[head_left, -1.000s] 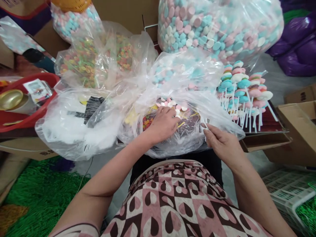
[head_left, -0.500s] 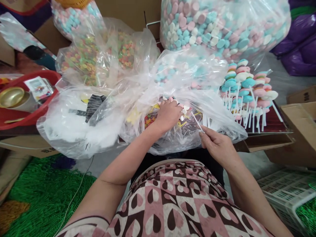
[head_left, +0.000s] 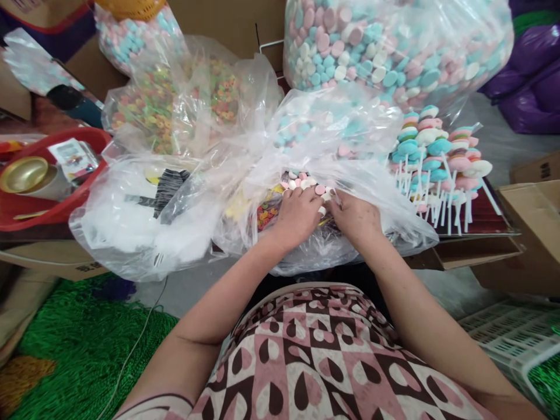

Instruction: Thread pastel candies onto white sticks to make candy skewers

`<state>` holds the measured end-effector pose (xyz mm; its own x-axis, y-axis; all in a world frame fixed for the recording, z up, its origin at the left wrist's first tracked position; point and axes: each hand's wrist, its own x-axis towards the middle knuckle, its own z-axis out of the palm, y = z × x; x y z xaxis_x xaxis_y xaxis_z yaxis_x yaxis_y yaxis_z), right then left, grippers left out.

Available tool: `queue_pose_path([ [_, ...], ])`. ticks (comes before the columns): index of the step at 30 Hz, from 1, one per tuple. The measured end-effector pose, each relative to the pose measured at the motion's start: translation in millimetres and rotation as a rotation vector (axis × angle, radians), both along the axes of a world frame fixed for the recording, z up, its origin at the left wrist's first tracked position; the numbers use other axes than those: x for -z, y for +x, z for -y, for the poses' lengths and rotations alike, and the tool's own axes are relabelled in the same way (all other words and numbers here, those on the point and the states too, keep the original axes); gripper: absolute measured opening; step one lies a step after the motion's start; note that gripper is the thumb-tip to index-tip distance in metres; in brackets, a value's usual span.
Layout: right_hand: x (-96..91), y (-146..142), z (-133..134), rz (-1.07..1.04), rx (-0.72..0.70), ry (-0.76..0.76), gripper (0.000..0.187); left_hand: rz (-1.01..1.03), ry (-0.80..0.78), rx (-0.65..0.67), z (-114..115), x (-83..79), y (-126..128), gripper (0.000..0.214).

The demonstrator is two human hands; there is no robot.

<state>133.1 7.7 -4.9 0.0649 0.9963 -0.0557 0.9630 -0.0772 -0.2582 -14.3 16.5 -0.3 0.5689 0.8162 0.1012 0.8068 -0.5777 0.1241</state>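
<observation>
In the head view, my left hand [head_left: 301, 213] rests over a small pile of pink and white marshmallows [head_left: 306, 182], fingers curled down. A white marshmallow [head_left: 322, 210] shows at its fingertips. Close to its right, my right hand [head_left: 359, 221] is closed in a pinch at the pile's edge. Only a sliver of the thin white stick [head_left: 336, 199] shows between its fingers; the rest is hidden. Red and green gummy rings [head_left: 266, 216] lie to the left of my left hand. Clear plastic [head_left: 301, 263] lies under and around the candies.
Finished candy skewers [head_left: 431, 157] on white sticks stand at the right. Behind are a large marshmallow bag [head_left: 394, 52] and a bag of gummy rings [head_left: 153, 111]. A red basin [head_left: 94, 140] is at the left, with cardboard boxes [head_left: 538, 216] at the right.
My right hand has moved left and up with the white stick, from the bag's right side to the marshmallow pile beside my left hand. My left hand has shifted slightly down.
</observation>
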Motion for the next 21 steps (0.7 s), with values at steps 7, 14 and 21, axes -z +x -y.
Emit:
queue_pose_path([
  [7, -0.1, 1.7, 0.4, -0.091, -0.011, -0.041, 0.032, 0.284, -0.016, -0.042, 2.3, 7.4, -6.5, 0.016],
  [14, -15.6, 10.1, 28.6, -0.657, 0.03, -0.076, 0.028, 0.818, -0.208, -0.289, 9.8, 11.8, -21.4, 0.015],
  [21, -16.5, 2.0, 43.6, -1.253, 0.11, -0.303, 0.039, 1.147, -0.536, -0.2, 27.7, 10.6, -9.0, 0.023],
])
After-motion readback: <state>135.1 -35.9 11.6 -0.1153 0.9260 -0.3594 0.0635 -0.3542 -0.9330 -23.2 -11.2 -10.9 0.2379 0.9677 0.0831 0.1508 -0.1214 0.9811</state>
